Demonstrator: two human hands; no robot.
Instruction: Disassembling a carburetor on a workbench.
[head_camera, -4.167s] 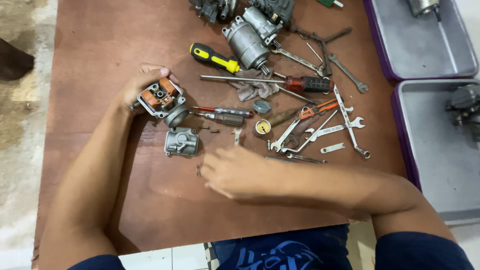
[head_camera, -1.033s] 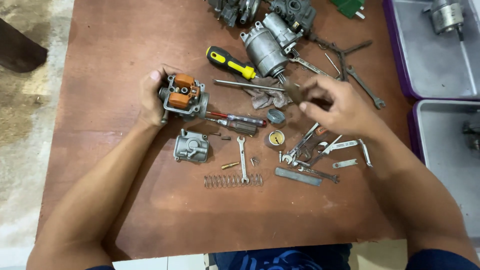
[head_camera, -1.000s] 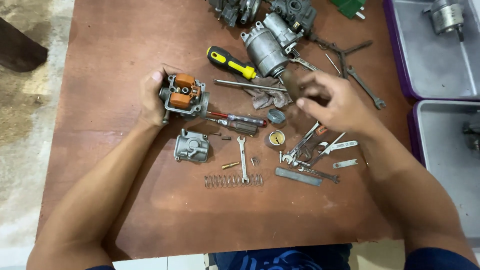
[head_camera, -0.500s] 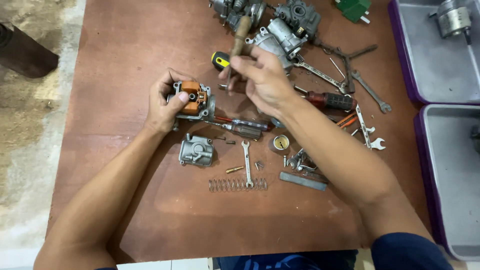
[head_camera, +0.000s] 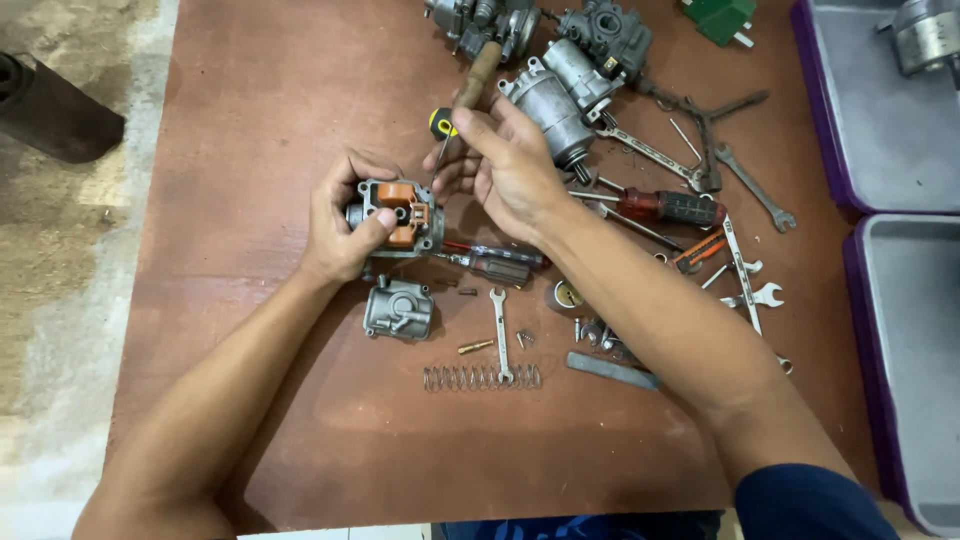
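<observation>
The left hand (head_camera: 340, 235) clamps the carburetor body (head_camera: 395, 215) by its stiff metal sides; the orange float on top looks fragile. Beside it, the right hand (head_camera: 510, 165) grips a wooden-handled screwdriver (head_camera: 470, 85).

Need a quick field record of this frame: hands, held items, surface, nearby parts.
left hand: grips carburetor body, orange float facing up
right hand: holds wooden-handled screwdriver, tip at the carburetor body
surface: brown wooden table
near left hand: float bowl, detached, on table
in front: coil spring, small wrench
right of hands: red-handled screwdriver, spanners
far right: grey trays
</observation>
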